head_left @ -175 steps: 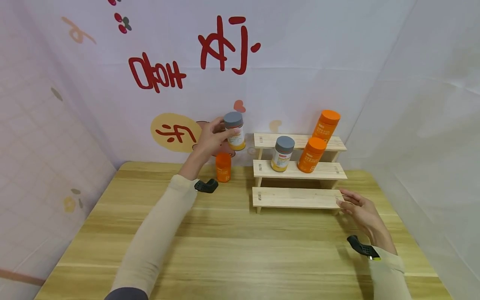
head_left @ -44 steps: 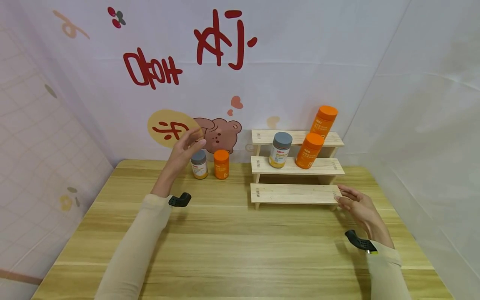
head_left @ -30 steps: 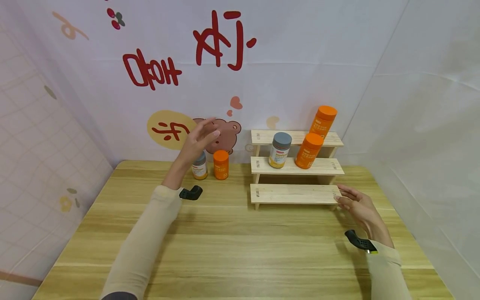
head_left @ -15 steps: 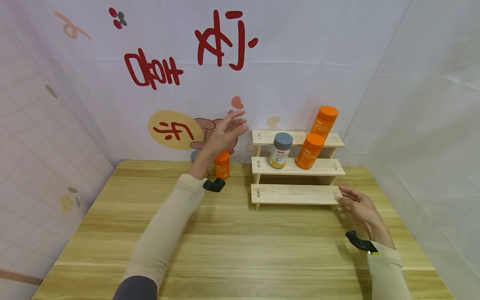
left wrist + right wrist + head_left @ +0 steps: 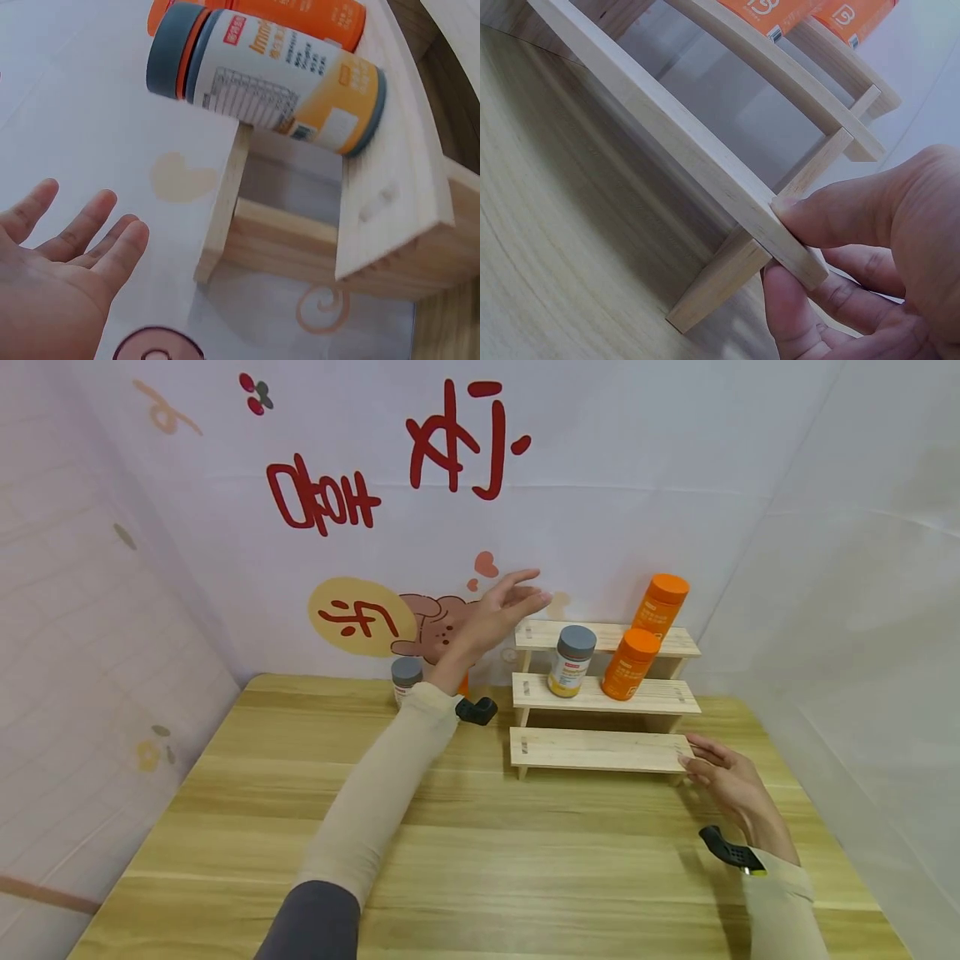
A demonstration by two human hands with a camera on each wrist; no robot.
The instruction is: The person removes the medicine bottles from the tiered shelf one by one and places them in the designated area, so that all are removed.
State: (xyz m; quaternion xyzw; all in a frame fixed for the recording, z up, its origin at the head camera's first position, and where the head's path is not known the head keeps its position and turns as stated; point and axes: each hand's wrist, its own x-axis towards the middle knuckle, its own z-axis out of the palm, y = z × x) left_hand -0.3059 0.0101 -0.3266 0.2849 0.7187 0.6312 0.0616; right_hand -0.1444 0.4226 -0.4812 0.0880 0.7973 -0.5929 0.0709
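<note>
While the right hand (image 5: pixel 731 783) pinched the rack (image 5: pixel 600 750) at its four o'clock corner, the left hand (image 5: pixel 497 617) hung toward the rack's ten o'clock — fingers loosely apart. Four o'clock from it, a grey-capped jar (image 5: pixel 572 662) stood on the middle board (image 5: pixel 595 693), an orange jar (image 5: pixel 631 665) at its three o'clock.

Dressed in cream, grey and black

A plain cream left sleeve (image 5: pixel 378 802) crosses the lower middle of the head view, meeting dark grey cloth (image 5: pixel 315 917) at the bottom edge. A cream right sleeve (image 5: pixel 783 906) fills the lower right. The left black wrist piece (image 5: pixel 477 711) is angular; the right black wrist piece (image 5: pixel 724 850), dotted with small holes, shows yellow-green beneath
</note>
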